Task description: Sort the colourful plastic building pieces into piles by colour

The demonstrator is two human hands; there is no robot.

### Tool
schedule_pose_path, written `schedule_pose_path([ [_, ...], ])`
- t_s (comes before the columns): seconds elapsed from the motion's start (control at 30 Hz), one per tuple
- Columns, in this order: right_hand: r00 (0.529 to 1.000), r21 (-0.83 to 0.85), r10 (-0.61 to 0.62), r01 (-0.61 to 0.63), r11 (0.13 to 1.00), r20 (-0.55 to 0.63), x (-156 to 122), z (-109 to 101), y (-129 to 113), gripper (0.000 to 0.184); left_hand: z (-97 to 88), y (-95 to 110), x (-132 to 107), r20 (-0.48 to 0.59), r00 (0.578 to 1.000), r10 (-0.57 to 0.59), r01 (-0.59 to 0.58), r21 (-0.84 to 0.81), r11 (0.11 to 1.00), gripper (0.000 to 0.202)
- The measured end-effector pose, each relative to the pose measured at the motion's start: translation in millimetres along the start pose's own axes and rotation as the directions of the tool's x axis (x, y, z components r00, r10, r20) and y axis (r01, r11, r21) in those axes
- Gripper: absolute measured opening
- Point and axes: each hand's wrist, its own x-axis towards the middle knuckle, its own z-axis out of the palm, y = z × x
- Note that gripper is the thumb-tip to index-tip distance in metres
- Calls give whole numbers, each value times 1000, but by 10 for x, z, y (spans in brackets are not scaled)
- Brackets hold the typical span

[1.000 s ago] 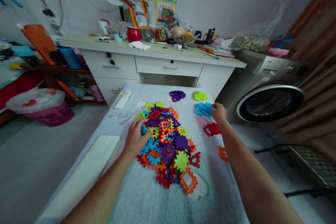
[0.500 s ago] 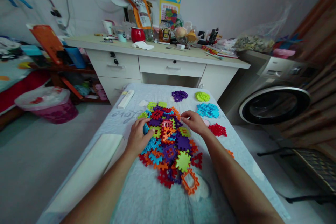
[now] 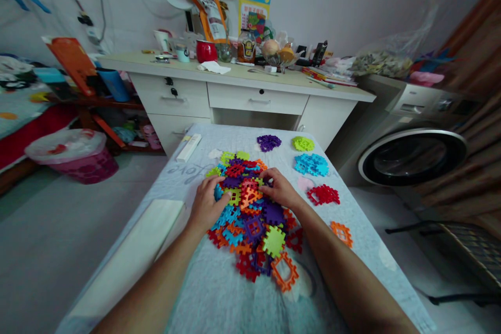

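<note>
A heap of interlocking plastic building pieces [image 3: 253, 227] in purple, red, orange, blue and lime lies on the cloth-covered table [image 3: 219, 297]. My left hand [image 3: 208, 202] rests at the heap's left side, thumb and fingers apart, beside a lime window-shaped piece [image 3: 235, 197]. On the opposite side my right hand [image 3: 278, 189] reaches over the heap, its thumb and forefinger spread near red and lime pieces. Single-colour groups lie along the right: purple pieces [image 3: 269, 142], lime pieces [image 3: 303, 143], blue pieces [image 3: 311, 164], red pieces [image 3: 323, 194] and an orange piece [image 3: 342, 234].
A white power strip [image 3: 189, 148] and a long white board [image 3: 133, 250] lie on the table's left. Beyond stands a white desk [image 3: 256, 98] crowded with jars and packets. A washing machine [image 3: 415, 130] is at right, a pink bin [image 3: 84, 159] at left.
My right hand has moved left and slightly inward over the heap, covering pieces near its middle. My left hand stays almost where it was. The orange piece at right shows more fully.
</note>
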Motion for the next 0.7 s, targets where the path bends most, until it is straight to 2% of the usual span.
schedule_pose_path([
  [0.17, 986, 268, 162, -145, 952, -42, 25, -57, 12, 14, 4, 1, -1, 12, 1000, 2, -2, 8, 1000, 42],
  [0.27, 973, 398, 214, -165, 902, -82, 31, -111, 16, 17, 5, 9, -1, 8, 1000, 6, -6, 7, 1000, 43],
  [0.47, 948, 539, 294, -185, 822, -123, 46, -241, -9, 24, 5, 11, 1, -7, 1000, 10, -10, 4, 1000, 42],
  [0.6, 896, 618, 389, -184, 764, -214, 187, -448, 85, 28, 4, 5, 3, -9, 1000, 23, -23, -3, 1000, 42],
  [0.7, 821, 628, 471, -188, 755, -321, 397, -726, 252, 27, 7, -9, 4, -6, 1000, 22, -22, -1, 1000, 42],
])
